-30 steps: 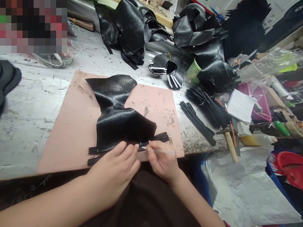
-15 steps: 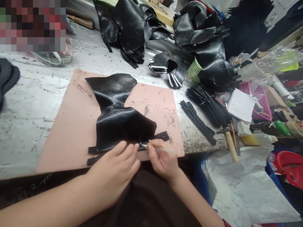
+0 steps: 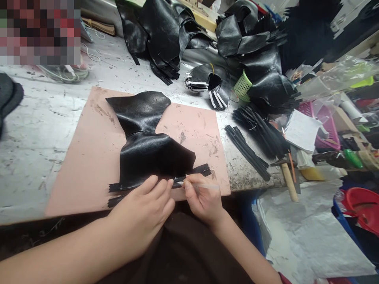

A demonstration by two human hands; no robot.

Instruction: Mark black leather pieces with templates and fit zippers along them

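Note:
A shiny black leather piece, narrow at its middle, lies on the pink mat with its lower edge toward me. Along that edge runs a black zipper tape, whose ends stick out on both sides. My left hand presses the edge and tape with bent fingers close together; whatever is under the palm is hidden. In my right hand is a pen with a clear barrel, pinched between thumb and fingers. Its tip touches the tape or the leather edge, just right of my left fingertips.
The pink mat reaches the front edge of the white table. To the right lie zipper strips, a hammer and a notebook. Behind stand leather pieces and a green basket.

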